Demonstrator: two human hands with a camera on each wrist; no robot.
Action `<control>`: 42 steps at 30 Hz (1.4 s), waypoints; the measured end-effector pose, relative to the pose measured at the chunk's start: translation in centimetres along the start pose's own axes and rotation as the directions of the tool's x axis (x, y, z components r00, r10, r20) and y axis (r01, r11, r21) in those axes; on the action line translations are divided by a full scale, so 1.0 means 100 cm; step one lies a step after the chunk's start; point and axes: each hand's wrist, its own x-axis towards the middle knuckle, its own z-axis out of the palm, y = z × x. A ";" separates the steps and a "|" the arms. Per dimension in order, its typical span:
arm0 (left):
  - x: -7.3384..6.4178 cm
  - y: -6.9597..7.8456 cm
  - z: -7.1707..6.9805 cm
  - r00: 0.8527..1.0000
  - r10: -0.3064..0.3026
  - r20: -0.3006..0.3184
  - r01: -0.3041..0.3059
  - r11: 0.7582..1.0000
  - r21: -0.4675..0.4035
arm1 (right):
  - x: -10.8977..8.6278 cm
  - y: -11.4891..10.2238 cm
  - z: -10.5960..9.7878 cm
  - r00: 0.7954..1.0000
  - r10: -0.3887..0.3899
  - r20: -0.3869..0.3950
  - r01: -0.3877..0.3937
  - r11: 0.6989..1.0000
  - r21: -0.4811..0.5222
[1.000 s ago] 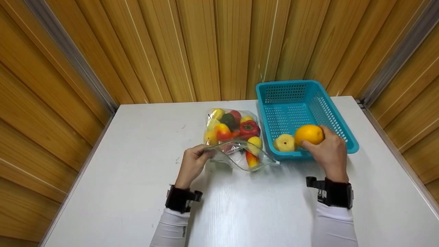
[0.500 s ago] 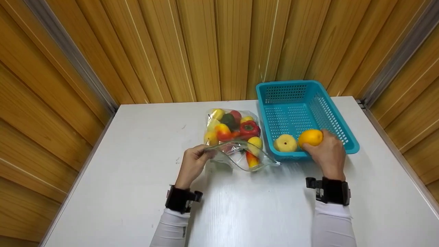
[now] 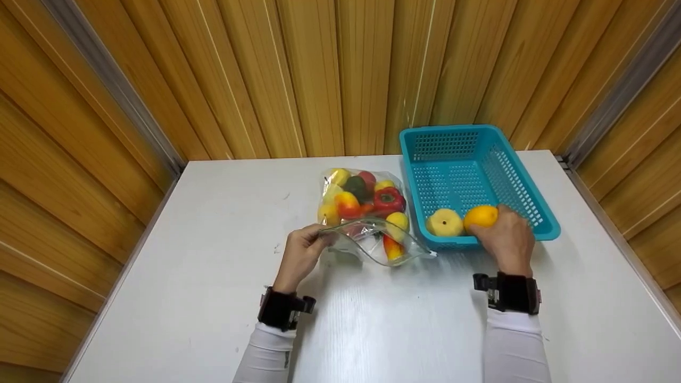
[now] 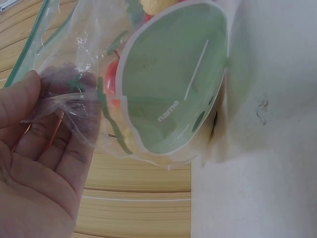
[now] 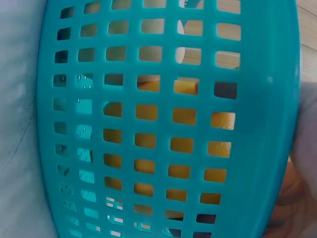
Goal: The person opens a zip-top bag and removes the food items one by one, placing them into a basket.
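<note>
In the head view my left hand pinches the left edge of the mouth of a clear zip bag. The bag lies on the table with its mouth parted and holds several fruits and vegetables, among them a red bell pepper. A green label shows on the bag in the left wrist view. My right hand reaches over the near rim of a teal basket and grips an orange low inside it. Beside the orange sits a pale yellow round fruit with a dark dimple.
The basket stands at the back right of the white table, close to the bag's right side. Wood-patterned walls rise behind and at both sides. In the right wrist view, the basket's slotted wall partly hides the orange.
My right hand has lowered the orange into the basket, slightly right and nearer the basket's front wall. The left hand and the bag stay in place.
</note>
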 end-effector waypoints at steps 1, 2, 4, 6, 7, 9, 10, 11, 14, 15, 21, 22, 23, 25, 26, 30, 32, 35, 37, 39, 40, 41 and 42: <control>0.000 0.000 0.000 1.000 0.001 0.000 -0.001 1.000 0.001 | 0.000 0.000 0.000 1.000 0.008 0.004 -0.008 1.000 -0.001; 0.000 0.000 0.000 1.000 0.003 -0.001 -0.003 1.000 0.002 | 0.001 0.000 0.001 1.000 0.015 0.007 -0.015 1.000 -0.001; 0.000 0.000 0.000 1.000 0.006 -0.003 -0.006 1.000 0.001 | 0.002 -0.001 0.001 0.999 0.030 0.018 -0.030 1.000 -0.004; 0.000 -0.001 0.000 1.000 0.010 -0.004 -0.010 1.000 -0.007 | 0.004 -0.001 0.002 0.998 0.049 0.038 -0.049 0.999 -0.010; 0.000 0.000 0.000 1.000 0.012 -0.003 -0.012 1.000 -0.010 | 0.004 -0.001 0.002 0.997 0.060 0.050 -0.059 0.998 -0.015; 0.000 0.000 0.000 1.000 0.017 -0.003 -0.017 1.000 -0.014 | 0.006 -0.001 0.001 0.993 0.078 0.083 -0.076 0.997 -0.030; 0.000 0.000 0.000 1.000 0.020 -0.003 -0.020 1.000 -0.017 | 0.007 -0.001 0.000 0.991 0.086 0.101 -0.082 0.996 -0.041; 0.000 0.000 -0.001 1.000 0.022 -0.002 -0.022 1.000 -0.020 | 0.008 -0.002 0.000 0.989 0.093 0.119 -0.087 0.995 -0.053; 0.000 0.000 0.000 1.000 0.025 -0.005 -0.025 1.000 -0.017 | 0.009 -0.001 -0.002 0.981 0.099 0.166 -0.085 0.992 -0.093; 0.000 0.001 0.000 1.000 0.026 -0.007 -0.026 1.000 -0.016 | 0.009 -0.002 -0.003 0.980 0.094 0.177 -0.076 0.991 -0.109; 0.000 0.002 0.000 1.000 0.018 -0.011 -0.018 1.000 -0.018 | 0.009 -0.003 -0.005 0.969 0.065 0.239 -0.027 0.987 -0.157; -0.001 0.002 0.000 1.000 0.018 -0.010 -0.018 1.000 -0.022 | 0.009 -0.002 -0.006 0.967 0.064 0.249 -0.025 0.987 -0.156; 0.000 0.002 0.000 1.000 0.018 -0.008 -0.018 1.000 -0.024 | 0.009 -0.002 -0.007 0.965 0.060 0.255 -0.020 0.987 -0.157; 0.000 0.001 0.000 1.000 0.020 -0.006 -0.020 0.999 -0.028 | 0.009 -0.001 -0.008 0.963 0.058 0.262 -0.018 0.988 -0.154; 0.000 0.001 0.000 1.000 0.021 -0.005 -0.021 0.999 -0.026 | 0.009 -0.001 -0.008 0.963 0.057 0.262 -0.017 0.988 -0.151; 0.000 0.003 0.000 1.000 0.021 -0.004 -0.021 1.000 -0.008 | 0.007 -0.001 -0.009 0.971 0.057 0.232 -0.036 0.995 -0.093; 0.000 0.003 0.000 1.000 0.021 -0.005 -0.021 1.000 -0.004 | 0.007 -0.002 -0.009 0.975 0.060 0.213 -0.050 0.998 -0.049; 0.000 0.003 0.000 1.000 0.025 -0.005 -0.025 1.000 0.003 | 0.006 -0.002 -0.011 0.978 0.069 0.198 -0.072 0.997 0.009; 0.000 0.003 0.000 1.000 0.026 -0.004 -0.026 1.000 0.010 | 0.005 -0.004 -0.013 0.986 0.049 0.159 -0.055 0.998 0.036; 0.000 0.003 -0.001 1.000 0.026 -0.001 -0.026 0.999 0.018 | 0.002 -0.008 -0.015 0.995 0.013 0.103 -0.020 0.997 0.073; 0.000 0.002 -0.001 1.000 0.026 0.000 -0.026 0.999 0.020 | -0.001 -0.010 -0.017 0.997 -0.014 0.069 0.007 0.995 0.095; -0.001 0.003 -0.001 1.000 0.027 0.001 -0.027 0.999 0.021 | -0.003 -0.014 -0.019 0.998 -0.047 0.027 0.044 0.992 0.120; -0.001 0.002 -0.001 1.000 0.029 0.002 -0.029 0.999 0.018 | -0.006 -0.018 -0.020 0.996 -0.087 -0.011 0.088 0.986 0.142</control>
